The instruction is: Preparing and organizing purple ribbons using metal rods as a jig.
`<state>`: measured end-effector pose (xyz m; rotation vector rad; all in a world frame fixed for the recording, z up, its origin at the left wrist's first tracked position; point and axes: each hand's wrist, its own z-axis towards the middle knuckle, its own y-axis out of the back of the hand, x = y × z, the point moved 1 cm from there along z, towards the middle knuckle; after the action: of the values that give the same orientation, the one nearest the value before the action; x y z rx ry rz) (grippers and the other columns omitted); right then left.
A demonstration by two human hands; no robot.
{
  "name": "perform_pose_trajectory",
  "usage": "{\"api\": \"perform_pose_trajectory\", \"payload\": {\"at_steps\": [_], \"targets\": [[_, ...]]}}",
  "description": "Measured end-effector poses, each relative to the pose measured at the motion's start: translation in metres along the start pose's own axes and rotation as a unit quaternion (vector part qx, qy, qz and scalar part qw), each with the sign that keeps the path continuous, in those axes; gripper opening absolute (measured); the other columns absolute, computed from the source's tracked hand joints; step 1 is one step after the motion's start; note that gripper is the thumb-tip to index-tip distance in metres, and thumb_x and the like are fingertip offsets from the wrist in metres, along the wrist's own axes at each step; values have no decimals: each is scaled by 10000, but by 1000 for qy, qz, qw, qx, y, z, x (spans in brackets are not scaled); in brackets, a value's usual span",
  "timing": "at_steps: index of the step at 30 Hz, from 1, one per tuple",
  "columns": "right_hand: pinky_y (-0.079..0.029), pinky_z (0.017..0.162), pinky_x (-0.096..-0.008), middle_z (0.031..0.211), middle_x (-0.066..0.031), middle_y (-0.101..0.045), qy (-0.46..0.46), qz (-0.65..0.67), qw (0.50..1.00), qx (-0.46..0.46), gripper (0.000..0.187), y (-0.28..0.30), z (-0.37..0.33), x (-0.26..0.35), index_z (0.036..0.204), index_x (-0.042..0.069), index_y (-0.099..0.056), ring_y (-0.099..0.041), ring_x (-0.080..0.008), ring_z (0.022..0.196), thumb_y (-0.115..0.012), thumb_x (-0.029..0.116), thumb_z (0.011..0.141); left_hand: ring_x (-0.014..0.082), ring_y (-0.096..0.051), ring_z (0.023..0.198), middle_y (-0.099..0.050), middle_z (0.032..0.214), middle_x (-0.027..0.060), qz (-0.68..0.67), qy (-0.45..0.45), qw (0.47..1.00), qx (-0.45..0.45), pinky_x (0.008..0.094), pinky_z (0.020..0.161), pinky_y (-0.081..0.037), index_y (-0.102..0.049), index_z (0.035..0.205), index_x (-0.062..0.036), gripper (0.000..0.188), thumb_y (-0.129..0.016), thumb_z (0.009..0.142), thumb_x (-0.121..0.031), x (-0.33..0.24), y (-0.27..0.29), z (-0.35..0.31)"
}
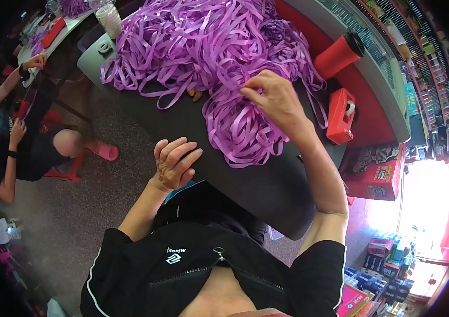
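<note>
A big tangled heap of shiny purple ribbon (193, 42) covers the far part of the dark table. A smaller bunch of purple ribbon loops (245, 137) lies nearer me. My right hand (277, 100) is over the place where the two meet, its thumb and forefinger pinched together against the ribbons. Whether a strand is between those fingertips cannot be made out. Off the table's left edge, my left hand (174, 164) hovers with loosely bent fingers that stand apart. Nothing shows in it.
On the right are a red tumbler (338, 55), a red tape dispenser (341, 116) and a red box (372, 169). Beyond them runs a display case with hanging goods. At the left sits another person (18, 132), with a thin strip between their hands. Stacked cups (109, 20) stand at the back.
</note>
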<state>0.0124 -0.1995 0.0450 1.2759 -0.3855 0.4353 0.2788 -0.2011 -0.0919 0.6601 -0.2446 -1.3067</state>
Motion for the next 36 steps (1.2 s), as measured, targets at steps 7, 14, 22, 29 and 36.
{"api": "perform_pose_trajectory", "payload": {"at_steps": [7, 14, 22, 29, 36], "targets": [[-524, 757, -273, 962, -123, -679, -34, 414, 899, -139, 213, 76, -20, 10, 992, -42, -644, -660, -166, 838, -566, 148, 933, 206, -508, 1120, -585, 1118, 35, -14, 9, 1000, -3, 396, 1037, -270, -638, 1078, -149, 353, -365, 976, -348, -3, 3, 4], [-554, 736, -308, 1020, -185, -657, -21, 440, 888, -131, 249, 113, -41, 18, 1031, -43, -606, -674, -217, 873, -514, 178, 964, 266, -576, 996, -614, 1033, 96, -128, 104, 986, 11, 395, 913, -384, -640, 966, -66, 190, -616, 777, -57, -24, 35, 47], [-557, 752, -322, 1027, -196, -656, 16, 461, 881, -106, 243, 130, -50, 42, 1045, -26, -609, -682, -228, 871, -498, 177, 970, 261, -544, 1130, -574, 1194, 142, -294, 70, 950, 72, 351, 959, -407, -586, 1120, -13, 338, -655, 789, -8, -36, 29, 153], [-571, 739, -325, 1039, -222, -647, 64, 537, 837, -81, 242, 140, -59, 50, 1056, -29, -600, -683, -231, 872, -473, 161, 976, 205, -532, 1154, -571, 1222, 129, -459, 132, 859, 182, 326, 984, -408, -510, 1262, 3, 456, -665, 841, -79, -42, -26, 207], [-574, 731, -321, 1037, -203, -654, -1, 532, 833, -151, 251, 154, -81, 33, 1065, -36, -606, -683, -223, 853, -494, 167, 968, 114, -633, 895, -667, 950, 68, -631, 222, 694, 266, 243, 851, -493, -638, 1057, 30, 216, -610, 904, -121, -40, -44, 198]]}}
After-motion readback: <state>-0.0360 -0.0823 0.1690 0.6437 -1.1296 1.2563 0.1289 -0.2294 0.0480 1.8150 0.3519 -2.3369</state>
